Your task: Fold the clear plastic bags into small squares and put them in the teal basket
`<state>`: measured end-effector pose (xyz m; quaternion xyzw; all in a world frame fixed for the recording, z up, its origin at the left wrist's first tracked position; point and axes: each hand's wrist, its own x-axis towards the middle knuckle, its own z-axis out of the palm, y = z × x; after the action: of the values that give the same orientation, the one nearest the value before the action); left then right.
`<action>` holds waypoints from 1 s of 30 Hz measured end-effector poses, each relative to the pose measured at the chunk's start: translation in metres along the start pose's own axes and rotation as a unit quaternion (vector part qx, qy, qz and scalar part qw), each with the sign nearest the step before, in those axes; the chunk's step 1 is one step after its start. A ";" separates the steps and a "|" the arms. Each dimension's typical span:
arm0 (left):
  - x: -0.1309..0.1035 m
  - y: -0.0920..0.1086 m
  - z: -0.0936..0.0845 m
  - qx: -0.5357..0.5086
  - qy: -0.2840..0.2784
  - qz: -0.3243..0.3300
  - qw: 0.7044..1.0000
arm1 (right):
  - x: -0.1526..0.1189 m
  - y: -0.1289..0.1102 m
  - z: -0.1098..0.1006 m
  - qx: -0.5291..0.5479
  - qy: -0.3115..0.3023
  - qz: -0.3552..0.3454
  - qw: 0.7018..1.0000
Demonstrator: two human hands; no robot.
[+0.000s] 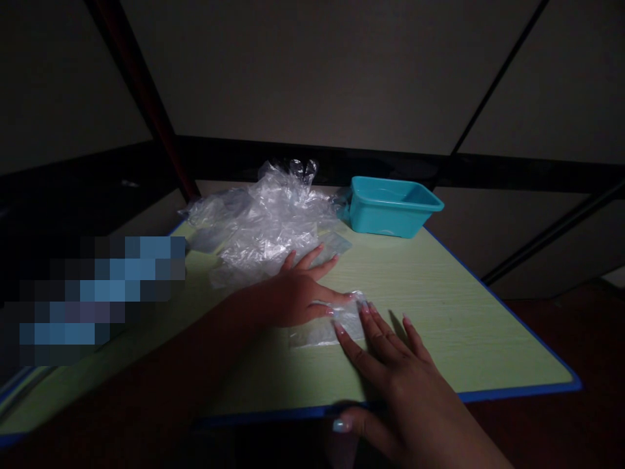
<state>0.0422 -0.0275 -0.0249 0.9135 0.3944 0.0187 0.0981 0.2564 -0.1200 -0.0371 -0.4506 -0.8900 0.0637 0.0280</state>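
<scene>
Here | left hand [300,296] and right hand [407,384]: grip released, fingers on small clear plastic bag [317,333] | crumpled plastic bags [273,218], turquoise bin [383,217] toward table's [469,329] far edge

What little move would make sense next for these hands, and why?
Perhaps slide the right hand gently outward while the left hand steadies the clear plastic piece: both hands' fingers already touch it, and its far edge looks crinkled.
</scene>
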 end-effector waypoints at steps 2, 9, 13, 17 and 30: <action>-0.001 -0.001 -0.001 -0.004 0.003 0.000 1.000 | -0.001 0.000 -0.001 0.003 -0.005 0.005 1.000; -0.004 -0.006 -0.004 -0.014 0.021 0.013 1.000 | 0.000 -0.002 -0.003 0.023 0.002 0.008 1.000; -0.003 -0.009 -0.002 0.017 0.057 -0.017 0.998 | 0.000 -0.003 -0.002 0.015 0.003 0.009 1.000; 0.000 -0.013 0.004 0.057 0.125 -0.061 0.989 | -0.001 -0.003 -0.001 0.007 0.005 0.004 1.000; 0.000 -0.017 0.006 0.102 0.143 -0.116 0.978 | -0.001 -0.004 -0.002 0.004 0.001 0.010 1.000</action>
<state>0.0305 -0.0172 -0.0344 0.8546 0.5074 0.0978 -0.0512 0.2537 -0.1230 -0.0346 -0.4598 -0.8850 0.0669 0.0302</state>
